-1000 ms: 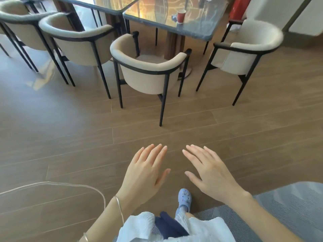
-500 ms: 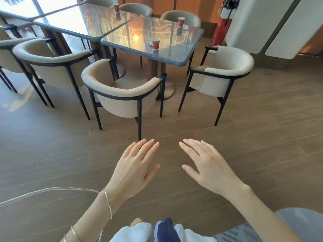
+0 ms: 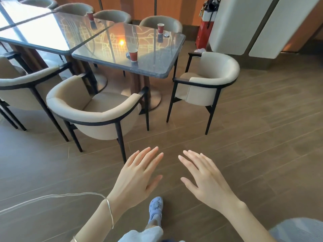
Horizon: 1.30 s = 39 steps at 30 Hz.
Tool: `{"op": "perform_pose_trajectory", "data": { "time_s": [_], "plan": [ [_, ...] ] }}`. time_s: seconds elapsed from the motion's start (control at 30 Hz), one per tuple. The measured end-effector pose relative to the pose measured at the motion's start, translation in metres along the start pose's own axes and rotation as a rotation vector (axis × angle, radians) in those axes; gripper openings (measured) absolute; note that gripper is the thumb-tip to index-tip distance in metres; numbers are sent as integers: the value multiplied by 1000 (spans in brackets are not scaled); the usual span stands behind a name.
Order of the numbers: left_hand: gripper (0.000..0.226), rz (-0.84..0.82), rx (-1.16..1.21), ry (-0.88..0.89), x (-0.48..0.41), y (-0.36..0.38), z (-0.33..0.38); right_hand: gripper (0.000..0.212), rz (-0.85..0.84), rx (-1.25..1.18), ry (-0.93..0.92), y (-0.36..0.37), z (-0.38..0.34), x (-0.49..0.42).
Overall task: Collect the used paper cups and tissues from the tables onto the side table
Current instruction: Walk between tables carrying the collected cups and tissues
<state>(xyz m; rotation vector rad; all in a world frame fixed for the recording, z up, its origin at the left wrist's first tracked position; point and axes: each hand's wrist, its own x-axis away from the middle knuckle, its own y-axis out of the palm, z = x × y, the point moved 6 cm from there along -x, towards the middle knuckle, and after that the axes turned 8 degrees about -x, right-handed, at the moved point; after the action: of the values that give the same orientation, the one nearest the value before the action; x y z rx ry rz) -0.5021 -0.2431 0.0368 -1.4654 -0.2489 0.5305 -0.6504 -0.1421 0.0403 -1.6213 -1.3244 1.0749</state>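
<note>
Hovering above wood-plank floor [image 3: 262, 137]: left hand [image 3: 138, 179], right hand [image 3: 208, 182], fingers spread, empty. One red paper cup [image 3: 133, 55] stands on glossy dark stone bench [image 3: 157, 74], near its edge. Two beige curved armchairs [image 3: 90, 112] flank the corner; gap between.

Your left arm [image 3: 96, 222] and right arm [image 3: 251, 224] both run off the bottom edge. A small crumpled thing [image 3: 167, 34] lies just beside the far paper cup [image 3: 160, 28]; it is too small for you to tell what it is. A small scrap [image 3: 128, 56] peeks out from behind the near paper cup [image 3: 133, 55], mostly hidden. The left table [image 3: 43, 32] is cut by the left edge, and so is the thin cable [image 3: 52, 196]. The near table [image 3: 150, 56] hides the lower part of the far chair [image 3: 172, 23].
</note>
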Motion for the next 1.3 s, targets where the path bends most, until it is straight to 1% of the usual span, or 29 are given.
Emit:
{"op": "perform_pose_trajectory", "data": {
  "time_s": [0.1,0.23,0.43,0.53,0.77,1.0,1.13,1.3],
  "plan": [
    [55,-15,-5,1,-47,8,-17,52,-44,10,47,-4,33,-34],
    [54,-3,3,14,-107,11,-43,52,-62,36,57,-15,68,-89],
    [54,12,14,10,-178,8,-73,51,16,-4,52,-40,103,-167],
    [53,11,9,-4,-202,14,-86,52,28,-46,60,-39,120,-197],
    [53,-31,-31,-114,-261,43,-122,53,-57,-79,31,-15,179,-259],
    [56,-34,-46,-248,-358,54,-158,54,-142,-74,-24,-21,254,-354],
    [54,-4,-67,-312,-417,55,-175,55,-141,-38,-78,-37,292,-415],
    [54,0,-65,-371,-464,64,-199,53,-88,28,-176,-41,315,-483]
  ]
}}
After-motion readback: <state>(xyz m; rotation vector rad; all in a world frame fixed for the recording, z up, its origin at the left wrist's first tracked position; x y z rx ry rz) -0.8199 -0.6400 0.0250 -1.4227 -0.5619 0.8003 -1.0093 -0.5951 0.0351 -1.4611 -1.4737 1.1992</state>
